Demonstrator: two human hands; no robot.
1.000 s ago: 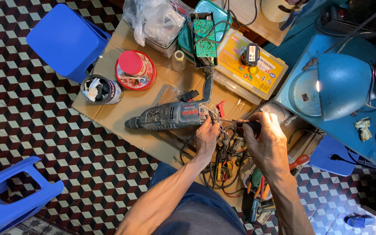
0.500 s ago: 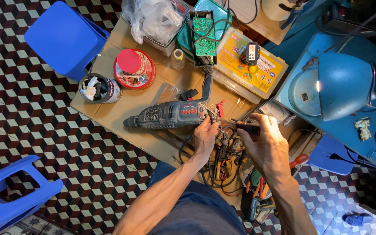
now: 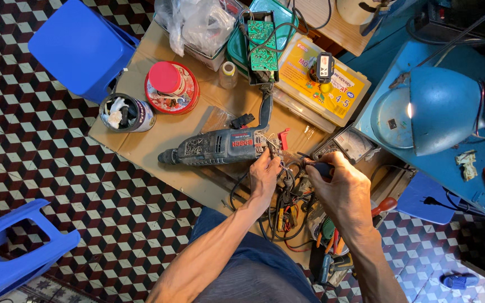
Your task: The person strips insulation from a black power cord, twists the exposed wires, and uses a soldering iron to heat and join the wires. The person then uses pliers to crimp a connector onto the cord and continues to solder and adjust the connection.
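The power drill [image 3: 214,148] lies on its side on the brown cardboard-covered table [image 3: 164,129], its nose pointing left and its opened rear end, with wires showing, toward the person. The left hand [image 3: 264,177] is laid against that rear end, fingers curled onto the exposed wiring; what exactly is pinched cannot be told. The right hand [image 3: 343,191] is closed around a dark-handled tool [image 3: 318,167], whose tip is aimed left at the same spot.

Compared with a second ago, the right hand has been shifted slightly lower and nearer, and the glare from the lamp has gone off its back; the drill has barely moved. The work at the drill's rear appears to be in its fine, close stage.

A tangle of cables [image 3: 287,207] lies just below the hands. Farther off stand a red-lidded tin [image 3: 170,87], a can of scraps [image 3: 126,112], a green circuit board [image 3: 263,38], a yellow parts box [image 3: 321,78] and a blue lamp [image 3: 444,109].
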